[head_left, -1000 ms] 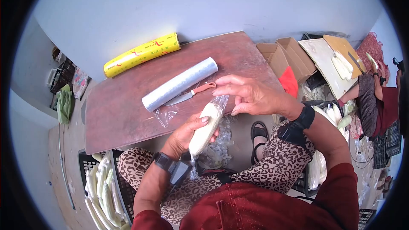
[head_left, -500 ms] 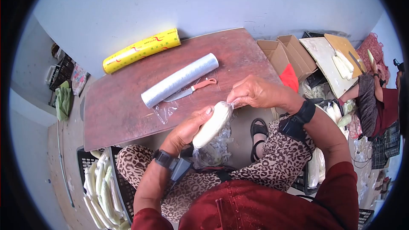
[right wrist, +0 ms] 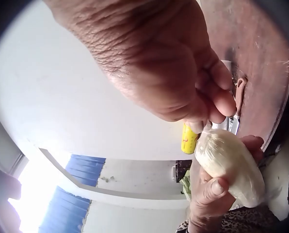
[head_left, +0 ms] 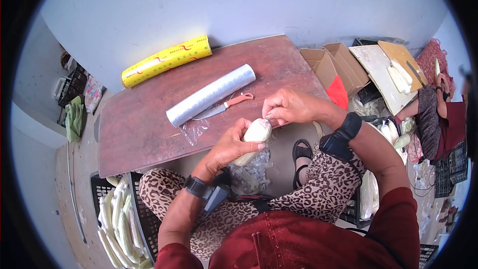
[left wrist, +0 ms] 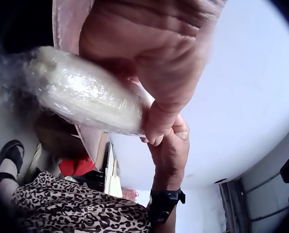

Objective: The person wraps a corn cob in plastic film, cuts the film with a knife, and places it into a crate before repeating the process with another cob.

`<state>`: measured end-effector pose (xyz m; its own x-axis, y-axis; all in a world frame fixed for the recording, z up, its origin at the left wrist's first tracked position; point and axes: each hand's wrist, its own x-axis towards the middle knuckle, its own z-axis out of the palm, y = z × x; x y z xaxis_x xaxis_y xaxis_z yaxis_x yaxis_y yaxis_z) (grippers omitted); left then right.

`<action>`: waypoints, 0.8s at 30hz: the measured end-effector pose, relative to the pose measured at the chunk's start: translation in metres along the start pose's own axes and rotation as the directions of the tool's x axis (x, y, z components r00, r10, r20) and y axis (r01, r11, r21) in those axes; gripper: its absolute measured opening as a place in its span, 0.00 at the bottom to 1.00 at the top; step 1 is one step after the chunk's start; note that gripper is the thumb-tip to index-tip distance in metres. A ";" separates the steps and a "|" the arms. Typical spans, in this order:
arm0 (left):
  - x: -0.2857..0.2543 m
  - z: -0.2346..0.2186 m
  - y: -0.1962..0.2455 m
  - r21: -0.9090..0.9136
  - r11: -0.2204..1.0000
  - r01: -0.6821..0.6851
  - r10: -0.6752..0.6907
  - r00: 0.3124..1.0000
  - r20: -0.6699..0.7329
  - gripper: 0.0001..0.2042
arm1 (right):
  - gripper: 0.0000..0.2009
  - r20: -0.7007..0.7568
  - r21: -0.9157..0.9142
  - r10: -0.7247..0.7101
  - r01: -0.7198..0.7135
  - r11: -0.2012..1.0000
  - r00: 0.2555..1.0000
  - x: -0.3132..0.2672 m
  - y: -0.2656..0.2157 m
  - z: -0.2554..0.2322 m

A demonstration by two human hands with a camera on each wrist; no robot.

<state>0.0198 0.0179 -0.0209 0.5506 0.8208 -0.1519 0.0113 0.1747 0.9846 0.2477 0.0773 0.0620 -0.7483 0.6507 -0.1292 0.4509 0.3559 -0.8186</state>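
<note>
A pale ear of corn (head_left: 258,132) in clear plastic film is held over the near edge of the table. My left hand (head_left: 228,147) grips it around the middle, thumb along its near side. At the upper end my right hand (head_left: 291,107) pinches the gathered film with thumb and fingertips. In the right wrist view the film (right wrist: 211,133) draws into creases below those fingertips. Loose film trails from the lower end of the corn (left wrist: 86,92) in the left wrist view. On the table beyond lie a clear film roll (head_left: 211,94) and a knife (head_left: 234,101).
A yellow printed roll (head_left: 167,61) lies at the back of the reddish table (head_left: 134,129). Crates of pale wrapped ears (head_left: 119,219) flank my legs. Cardboard boxes (head_left: 343,65) stand to the right, with another person (head_left: 450,124) beyond. Crumpled film (head_left: 251,174) lies below the table edge.
My right hand has closed from loosely spread fingers to a pinch on the film end. The left hand has turned the corn, and its upper end now tips more toward the camera.
</note>
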 end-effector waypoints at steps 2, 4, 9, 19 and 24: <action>0.001 0.005 0.005 -0.017 0.999 -0.042 0.042 0.999 -0.010 0.26 | 0.06 -0.023 -0.012 0.013 -0.013 1.000 1.000 0.001 0.001 0.000; 0.000 0.006 0.012 -0.081 0.997 -0.017 0.019 1.000 0.022 0.27 | 0.06 -0.052 -0.068 0.019 -0.022 0.997 0.998 0.002 0.001 -0.001; 0.000 0.001 0.016 -0.116 0.992 0.048 -0.037 0.995 0.097 0.29 | 0.06 -0.186 -0.372 -0.387 0.300 0.878 0.903 0.013 0.033 0.006; 0.011 0.013 0.013 0.224 0.967 -0.120 0.113 0.993 0.043 0.32 | 0.11 -0.016 0.296 0.268 -0.252 0.921 0.963 0.008 -0.003 0.003; 0.010 0.012 0.017 -0.089 0.995 -0.046 0.057 0.990 0.130 0.31 | 0.09 0.132 0.637 0.222 -0.254 0.727 0.966 0.009 0.011 -0.003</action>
<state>0.0357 0.0225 -0.0043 0.6545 0.7515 -0.0826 -0.0884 0.1846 0.9788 0.2476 0.0886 0.0530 -0.6869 0.6191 -0.3806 0.2081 -0.3342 -0.9193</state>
